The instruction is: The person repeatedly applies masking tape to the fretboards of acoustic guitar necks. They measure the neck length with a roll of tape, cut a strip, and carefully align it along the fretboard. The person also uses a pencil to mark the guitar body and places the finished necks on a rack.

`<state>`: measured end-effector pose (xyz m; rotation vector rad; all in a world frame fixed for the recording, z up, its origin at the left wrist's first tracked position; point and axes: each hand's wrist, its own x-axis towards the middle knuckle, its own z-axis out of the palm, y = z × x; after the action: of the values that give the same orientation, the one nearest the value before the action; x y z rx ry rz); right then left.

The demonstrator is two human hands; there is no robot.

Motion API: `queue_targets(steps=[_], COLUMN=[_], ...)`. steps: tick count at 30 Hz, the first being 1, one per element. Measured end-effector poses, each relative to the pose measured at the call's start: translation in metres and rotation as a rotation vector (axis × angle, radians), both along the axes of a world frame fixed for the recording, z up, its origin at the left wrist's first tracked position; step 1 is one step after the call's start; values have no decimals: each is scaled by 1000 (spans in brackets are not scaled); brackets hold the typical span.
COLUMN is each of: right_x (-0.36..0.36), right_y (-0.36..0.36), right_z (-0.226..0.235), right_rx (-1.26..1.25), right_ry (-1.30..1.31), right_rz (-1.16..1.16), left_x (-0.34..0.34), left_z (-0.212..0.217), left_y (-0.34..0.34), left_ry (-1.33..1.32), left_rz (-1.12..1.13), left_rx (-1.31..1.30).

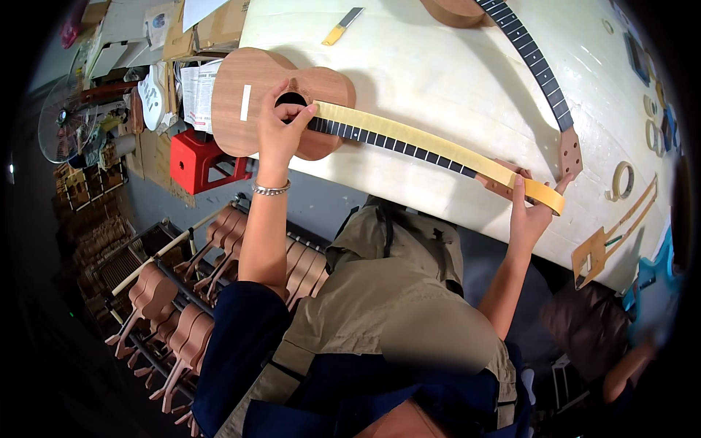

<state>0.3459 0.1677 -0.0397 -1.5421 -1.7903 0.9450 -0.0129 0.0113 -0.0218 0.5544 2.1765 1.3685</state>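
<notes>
A brown wooden ukulele [232, 77] lies on the white table, its body to the left and its neck pointing right. Yellow masking tape [412, 134] is stretched along its dark fretboard [383, 142], covering the far side; the near side with its frets shows. My left hand [281, 131], beside the sound hole, pinches the tape's end between thumb and finger at the body end of the fretboard. Near the headstock, my right hand [531, 215] holds the tape roll [546, 196], with the strip running taut between both hands. A white rectangular mark [246, 102] sits on the body.
A second ukulele neck [537, 64] lies across the far table. A utility knife [342, 27], another tape roll [622, 180] and a wooden frame-like piece [593, 254] rest on the table. A red stool [191, 162] and a rack of ukuleles [186, 328] stand left. Another person's arm [626, 371] shows lower right.
</notes>
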Motion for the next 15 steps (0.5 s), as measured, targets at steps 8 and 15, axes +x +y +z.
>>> queue_targets(steps=[8, 15], right_x=[3, -2], right_y=[-3, -4], right_z=[-3, -3], right_rx=[4, 8], right_ry=[87, -45], right_rz=[36, -34], left_x=[13, 47], left_z=[0, -14], left_y=[2, -6], left_ry=[670, 1000], left_rz=[-233, -546], left_rx=[-138, -386])
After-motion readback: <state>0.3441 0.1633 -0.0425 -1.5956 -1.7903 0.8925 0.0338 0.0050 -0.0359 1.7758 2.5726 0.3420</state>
